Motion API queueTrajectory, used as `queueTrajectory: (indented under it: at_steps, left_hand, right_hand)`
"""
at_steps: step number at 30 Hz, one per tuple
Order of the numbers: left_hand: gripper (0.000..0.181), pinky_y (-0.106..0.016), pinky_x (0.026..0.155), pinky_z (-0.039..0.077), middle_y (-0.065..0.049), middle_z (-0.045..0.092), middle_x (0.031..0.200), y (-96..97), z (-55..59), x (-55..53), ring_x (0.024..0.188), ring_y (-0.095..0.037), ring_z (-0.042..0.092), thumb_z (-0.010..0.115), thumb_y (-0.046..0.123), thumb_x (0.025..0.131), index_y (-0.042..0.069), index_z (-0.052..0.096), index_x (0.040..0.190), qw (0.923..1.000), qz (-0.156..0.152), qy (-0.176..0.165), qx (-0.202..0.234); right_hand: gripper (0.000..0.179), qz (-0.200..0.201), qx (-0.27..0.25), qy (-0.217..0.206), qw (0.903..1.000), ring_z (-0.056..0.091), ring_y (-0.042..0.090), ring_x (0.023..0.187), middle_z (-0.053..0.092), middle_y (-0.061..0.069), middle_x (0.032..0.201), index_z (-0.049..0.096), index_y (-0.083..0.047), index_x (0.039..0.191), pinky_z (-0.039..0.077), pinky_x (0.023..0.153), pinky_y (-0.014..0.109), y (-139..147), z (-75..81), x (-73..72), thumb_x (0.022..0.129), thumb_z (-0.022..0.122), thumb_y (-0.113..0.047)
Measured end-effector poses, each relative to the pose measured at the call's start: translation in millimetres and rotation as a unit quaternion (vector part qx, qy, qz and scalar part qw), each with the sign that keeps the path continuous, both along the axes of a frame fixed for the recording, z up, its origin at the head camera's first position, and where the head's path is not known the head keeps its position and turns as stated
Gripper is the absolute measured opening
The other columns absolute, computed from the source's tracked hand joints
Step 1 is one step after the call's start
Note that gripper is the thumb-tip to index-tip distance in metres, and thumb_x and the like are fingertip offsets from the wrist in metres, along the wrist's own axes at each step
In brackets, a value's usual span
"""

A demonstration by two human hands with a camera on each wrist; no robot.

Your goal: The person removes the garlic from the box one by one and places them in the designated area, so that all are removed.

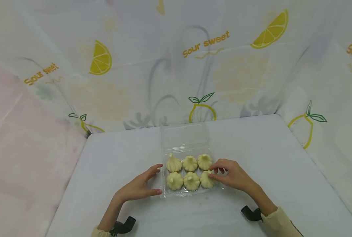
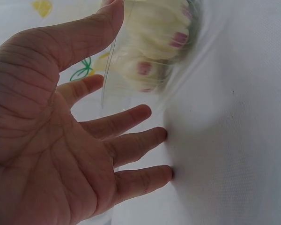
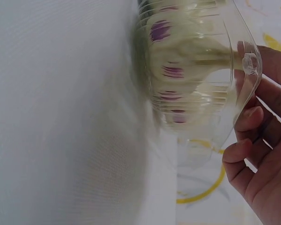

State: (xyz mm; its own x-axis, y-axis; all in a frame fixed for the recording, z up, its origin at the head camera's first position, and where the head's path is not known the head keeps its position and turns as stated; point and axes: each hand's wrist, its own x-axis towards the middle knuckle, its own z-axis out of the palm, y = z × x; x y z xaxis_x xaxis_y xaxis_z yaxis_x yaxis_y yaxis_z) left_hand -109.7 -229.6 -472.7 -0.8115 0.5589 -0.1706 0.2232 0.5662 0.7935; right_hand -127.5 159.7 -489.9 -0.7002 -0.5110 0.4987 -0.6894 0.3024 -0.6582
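Note:
A clear plastic clamshell box (image 1: 188, 194) lies with its lid folded back, holding pale garlic bulbs (image 1: 190, 163) in two rows. My right hand (image 1: 233, 174) reaches over the box's right edge. Its thumb and forefinger pinch the stem of the front-right garlic bulb (image 1: 207, 181), which sits in its place. Through the box wall in the right wrist view, purple marks show on the bulbs (image 3: 173, 70); the right fingers (image 3: 250, 119) are partly behind the rim. At the box's left side my left hand (image 2: 51, 126) is spread, its thumb at the box edge and its palm bare.
The transparent lid (image 1: 185, 135) stands behind the bulbs, near the back edge of the white-covered table (image 1: 128, 144). A lemon-printed cloth (image 1: 164, 79) hangs behind and at the sides. Dark wrist mounts (image 1: 124, 226) sit on both forearms.

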Motion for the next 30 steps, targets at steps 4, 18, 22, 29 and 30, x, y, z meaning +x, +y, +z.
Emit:
queueTrajectory:
  at_steps: [4,18,22,29,30]
  left_hand:
    - [0.089,-0.065,0.104,0.032,-0.017,0.035,0.154,1.0,0.7,-0.7,0.135,-0.045,0.039,0.079,0.043,0.083,0.023,0.029,0.153,1.0,0.002,-0.004,-0.003]
    - [0.087,-0.064,0.104,0.032,-0.013,0.033,0.155,1.0,-2.0,-2.4,0.136,-0.045,0.038,0.077,0.044,0.085,0.024,0.027,0.153,1.0,-0.003,-0.004,-0.005]
    - [0.087,-0.064,0.105,0.031,-0.015,0.034,0.154,1.3,-2.0,-2.1,0.136,-0.046,0.037,0.076,0.043,0.086,0.024,0.026,0.154,1.0,-0.004,-0.008,-0.003]
    - [0.087,-0.065,0.106,0.029,-0.022,0.036,0.151,2.4,-0.9,-0.8,0.137,-0.048,0.034,0.075,0.042,0.087,0.021,0.024,0.154,0.9999,-0.006,-0.012,0.003]
    - [0.087,-0.065,0.106,0.029,-0.022,0.035,0.151,2.5,-0.8,-0.7,0.137,-0.048,0.034,0.075,0.042,0.087,0.021,0.024,0.154,0.9999,-0.006,-0.012,0.004]
  right_hand:
    - [0.019,0.001,-0.004,-0.004,1.0,0.048,0.007,0.063,0.058,-0.013,0.078,0.073,-0.015,0.095,0.041,0.052,0.023,0.5,-0.1,0.9,0.08,0.082,-0.008]
    - [0.019,-0.006,-0.013,-0.021,0.9997,0.047,0.005,0.062,0.06,-0.01,0.078,0.071,-0.015,0.098,0.041,0.052,0.021,3.4,6.6,2.1,0.083,0.08,-0.007]
    - [0.02,-0.014,-0.025,-0.029,0.9992,0.046,0.005,0.062,0.059,-0.011,0.077,0.071,-0.016,0.098,0.04,0.052,0.02,5.0,9.9,1.9,0.083,0.08,-0.006]
    - [0.02,-0.038,-0.035,-0.035,0.998,0.046,0.006,0.061,0.058,-0.012,0.076,0.071,-0.017,0.098,0.04,0.051,0.022,8.1,18.2,0.1,0.083,0.08,-0.006]
    - [0.021,-0.042,-0.04,-0.037,0.9976,0.046,0.006,0.061,0.058,-0.011,0.076,0.071,-0.017,0.097,0.04,0.051,0.022,8.9,20.4,-0.2,0.082,0.08,-0.006]
